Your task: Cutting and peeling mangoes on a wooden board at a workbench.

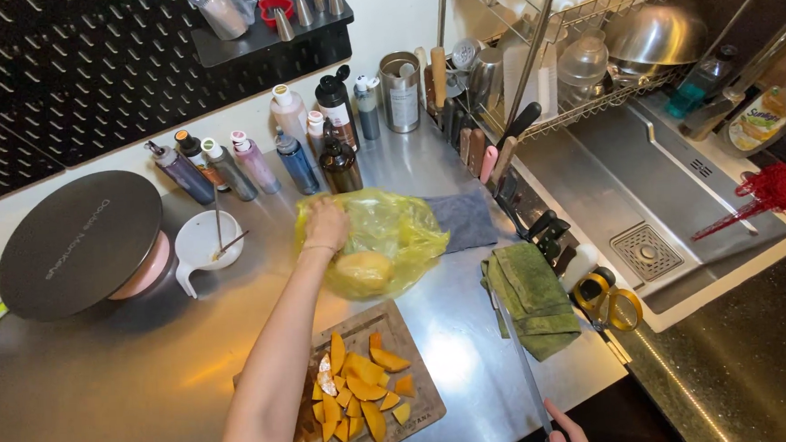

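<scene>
Head view: my left hand (326, 224) reaches into the yellow plastic bag (394, 239) just beyond the cutting board (421, 408) on the bench (105, 379) — fingers hidden, so I cannot tell its grip. My right hand (565, 432), right of the board, clenches a long knife (518, 353) — mango pieces (357, 389) lie on the board.

yellow plastic bag (394, 239) mid-counter, white-labelled squeeze bottles (255, 161) along back wall, labelled yellow-green bottle (761, 119) beside sink
</scene>
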